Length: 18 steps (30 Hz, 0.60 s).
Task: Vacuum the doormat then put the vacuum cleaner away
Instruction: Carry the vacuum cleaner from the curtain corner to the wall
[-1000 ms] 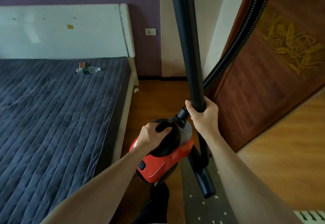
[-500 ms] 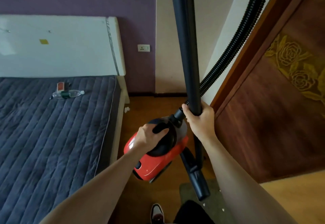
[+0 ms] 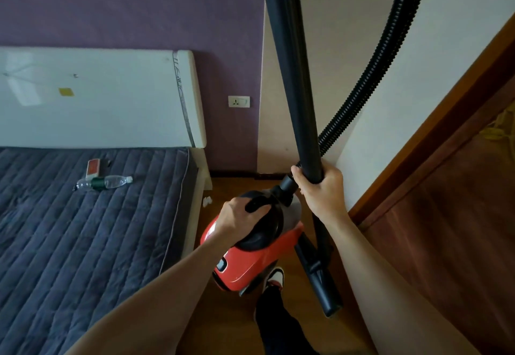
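The left hand [image 3: 242, 215] curls round the top handle of the red vacuum cleaner [image 3: 250, 264], carrying it above the floor [image 3: 228, 324] between bed [image 3: 83, 243] and door [image 3: 446, 229], while the right hand [image 3: 320, 188] grips the black wand [image 3: 292, 75] upright (likely to keep the hose [image 3: 390, 48] from dragging); no doormat shows.

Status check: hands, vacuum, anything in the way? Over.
Left hand grips the vacuum by its top handle. Right hand grips the tube, upright. Bed close on left, door on right.
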Tool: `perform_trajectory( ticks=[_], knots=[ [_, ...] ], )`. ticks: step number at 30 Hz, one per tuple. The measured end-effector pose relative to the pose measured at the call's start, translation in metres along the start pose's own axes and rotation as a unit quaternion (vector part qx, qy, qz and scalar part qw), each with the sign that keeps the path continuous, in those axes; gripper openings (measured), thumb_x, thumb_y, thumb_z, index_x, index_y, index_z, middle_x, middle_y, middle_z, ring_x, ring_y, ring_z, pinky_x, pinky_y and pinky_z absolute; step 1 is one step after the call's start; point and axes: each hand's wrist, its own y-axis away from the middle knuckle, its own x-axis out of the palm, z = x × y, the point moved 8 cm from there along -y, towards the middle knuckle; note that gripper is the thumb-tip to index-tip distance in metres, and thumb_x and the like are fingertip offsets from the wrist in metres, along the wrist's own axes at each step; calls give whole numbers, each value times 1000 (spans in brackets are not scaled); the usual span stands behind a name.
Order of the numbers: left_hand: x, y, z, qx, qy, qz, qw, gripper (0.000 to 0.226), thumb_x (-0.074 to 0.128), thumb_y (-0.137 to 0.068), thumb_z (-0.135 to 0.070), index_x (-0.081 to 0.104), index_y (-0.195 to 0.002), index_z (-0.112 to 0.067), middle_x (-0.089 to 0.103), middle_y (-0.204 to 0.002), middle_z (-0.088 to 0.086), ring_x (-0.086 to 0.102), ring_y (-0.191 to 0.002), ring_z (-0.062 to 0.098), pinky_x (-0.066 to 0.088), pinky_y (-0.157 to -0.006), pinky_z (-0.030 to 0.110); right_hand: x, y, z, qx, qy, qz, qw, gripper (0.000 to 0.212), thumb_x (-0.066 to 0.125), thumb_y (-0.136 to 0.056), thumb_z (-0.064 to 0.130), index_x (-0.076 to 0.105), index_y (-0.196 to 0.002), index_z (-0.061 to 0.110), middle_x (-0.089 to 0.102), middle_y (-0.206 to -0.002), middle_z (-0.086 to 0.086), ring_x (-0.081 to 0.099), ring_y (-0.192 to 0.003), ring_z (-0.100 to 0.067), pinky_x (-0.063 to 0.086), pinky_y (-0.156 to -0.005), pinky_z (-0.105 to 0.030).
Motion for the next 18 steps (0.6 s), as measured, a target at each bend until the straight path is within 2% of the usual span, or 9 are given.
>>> perform_trajectory(
  ticks=[3, 5, 8, 10, 11, 13, 16, 18],
  knots=[
    [1, -62, 0, -15, -8, 1, 1000, 21, 68, -90, -41, 61, -75, -28, 58, -69, -15, 57, -60, -2, 40, -50, 5, 17, -59, -37, 21, -3, 1, 1000, 14, 75, -86, 28, 68, -79, 19, 63, -59, -4, 64, -56, -20, 52, -54, -31],
    [2, -106, 0, -20, -13, -5, 1000, 23, 69, -90, -39, 60, -73, -27, 56, -66, -17, 55, -58, -3, 40, -51, 5, 26, -101, -61, 30, 1, -3, 1000, 14, 77, -87, 25, 67, -79, 18, 63, -60, -5, 65, -57, -21, 52, -54, -33],
    [5, -168, -1, -32, -21, 1, 999, 20, 68, -91, -41, 67, -81, -24, 59, -71, -16, 62, -66, 2, 42, -53, 5, 36, -159, -87, 35, -6, -6, 999, 13, 75, -85, 28, 67, -83, 18, 67, -67, -5, 68, -64, -21, 56, -58, -34],
    [5, -197, -2, -44, -29, 6, 999, 24, 67, -90, -44, 73, -87, -21, 67, -77, -8, 68, -73, 11, 45, -56, 10, 40, -186, -96, 38, -12, -7, 999, 15, 73, -84, 35, 66, -80, 22, 68, -67, -5, 68, -62, -20, 55, -57, -33],
    [5, -218, -4, -50, -35, 9, 998, 27, 67, -90, -46, 75, -89, -19, 69, -80, -4, 68, -75, 14, 50, -60, 18, 42, -206, -101, 41, -15, -11, 999, 15, 72, -83, 38, 65, -77, 26, 66, -64, -3, 66, -60, -19, 52, -55, -31],
    [3, -254, -8, -53, -41, 6, 998, 29, 68, -88, -47, 77, -91, -19, 72, -81, 0, 68, -74, 15, 53, -64, 25, 45, -238, -111, 47, -14, -17, 999, 16, 72, -84, 38, 61, -73, 33, 63, -60, 1, 63, -56, -18, 47, -55, -26],
    [-2, -299, -18, -45, -43, 4, 998, 28, 70, -88, -46, 77, -86, -19, 64, -68, -9, 60, -61, 6, 38, -51, 10, 52, -275, -125, 48, -7, -18, 999, 21, 75, -86, 30, 59, -74, 37, 61, -60, 5, 61, -56, -14, 44, -56, -20],
    [-3, -325, -20, -47, -41, 8, 998, 27, 71, -87, -43, 77, -83, -17, 62, -64, -10, 59, -56, 1, 40, -49, 10, 59, -294, -139, 61, -7, -17, 998, 28, 78, -88, 24, 57, -75, 37, 59, -60, 8, 59, -56, -13, 43, -57, -19]
  ],
)
